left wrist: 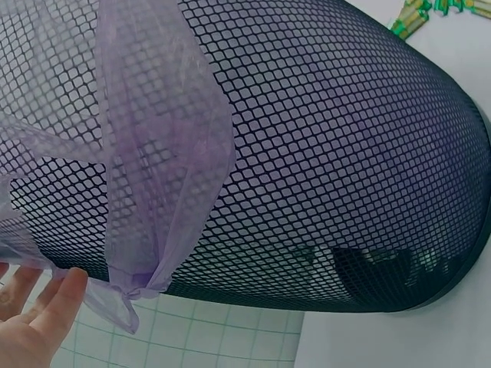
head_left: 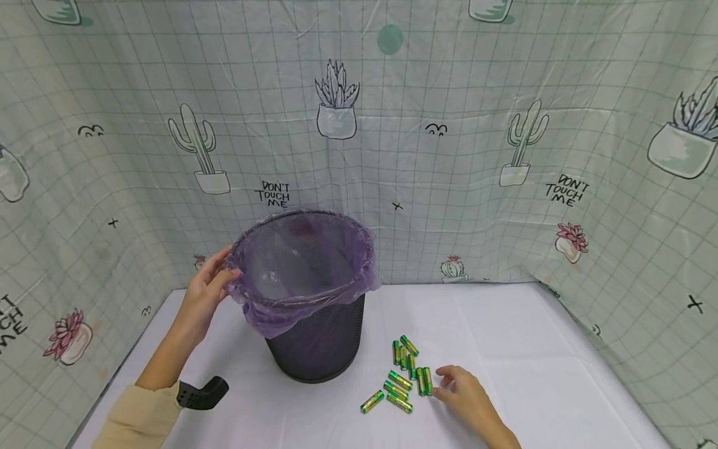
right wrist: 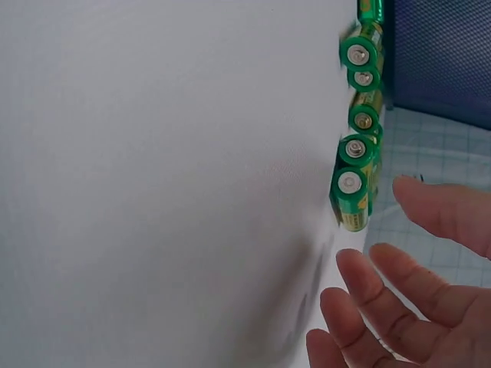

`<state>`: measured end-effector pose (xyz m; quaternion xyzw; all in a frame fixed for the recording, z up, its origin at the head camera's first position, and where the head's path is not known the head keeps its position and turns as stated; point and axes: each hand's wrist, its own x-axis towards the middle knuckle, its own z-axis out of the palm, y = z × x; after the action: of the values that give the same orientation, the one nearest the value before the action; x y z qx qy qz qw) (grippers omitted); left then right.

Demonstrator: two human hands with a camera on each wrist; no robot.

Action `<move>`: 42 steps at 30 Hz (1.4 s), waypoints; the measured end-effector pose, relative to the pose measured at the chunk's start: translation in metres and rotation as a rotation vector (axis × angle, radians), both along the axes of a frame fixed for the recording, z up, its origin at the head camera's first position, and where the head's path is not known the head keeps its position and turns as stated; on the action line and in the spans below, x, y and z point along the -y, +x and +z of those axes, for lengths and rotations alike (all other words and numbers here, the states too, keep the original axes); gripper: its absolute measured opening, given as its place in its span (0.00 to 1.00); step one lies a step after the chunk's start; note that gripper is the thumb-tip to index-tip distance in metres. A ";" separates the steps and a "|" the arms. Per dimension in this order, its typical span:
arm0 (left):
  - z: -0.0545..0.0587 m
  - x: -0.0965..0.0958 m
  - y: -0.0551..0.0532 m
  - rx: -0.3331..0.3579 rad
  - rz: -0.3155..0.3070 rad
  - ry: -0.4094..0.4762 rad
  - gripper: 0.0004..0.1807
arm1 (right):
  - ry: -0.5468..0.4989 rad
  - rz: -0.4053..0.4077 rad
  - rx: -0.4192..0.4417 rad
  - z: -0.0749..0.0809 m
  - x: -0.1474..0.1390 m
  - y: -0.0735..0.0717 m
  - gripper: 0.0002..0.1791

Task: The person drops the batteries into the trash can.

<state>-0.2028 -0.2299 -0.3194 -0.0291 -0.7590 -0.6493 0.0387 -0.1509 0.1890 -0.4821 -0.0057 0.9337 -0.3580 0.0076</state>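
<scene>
A black mesh wastebasket [head_left: 336, 330] with a purple plastic bag [head_left: 269, 321] folded over its rim stands left of centre. At the rim's left side, my left hand [head_left: 204, 293] holds the basket through the bag; the left wrist view shows its fingers [left wrist: 65, 307] against the bag's edge. Several green and gold batteries [head_left: 397, 391] lie in a loose cluster on the table, right of the basket. My right hand [head_left: 462, 396] is just right of that cluster, fingers apart and slightly bent. In the right wrist view, a gap separates its fingers from the nearest battery [right wrist: 353, 203].
The table has a white cover [head_left: 505, 337]. A pale green gridded cloth [head_left: 421, 237] with cactus drawings hangs behind it and along both sides. A black curved piece [head_left: 203, 394] is attached at the left sleeve.
</scene>
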 end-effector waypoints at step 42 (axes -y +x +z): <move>0.000 -0.026 0.008 -0.046 -0.046 -0.006 0.32 | 0.270 -0.035 0.030 -0.003 0.016 -0.002 0.11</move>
<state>-0.1944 -0.2041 -0.3198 -0.0617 -0.7590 -0.6469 0.0411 -0.1533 0.1731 -0.4854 0.0173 0.9731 -0.2291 0.0161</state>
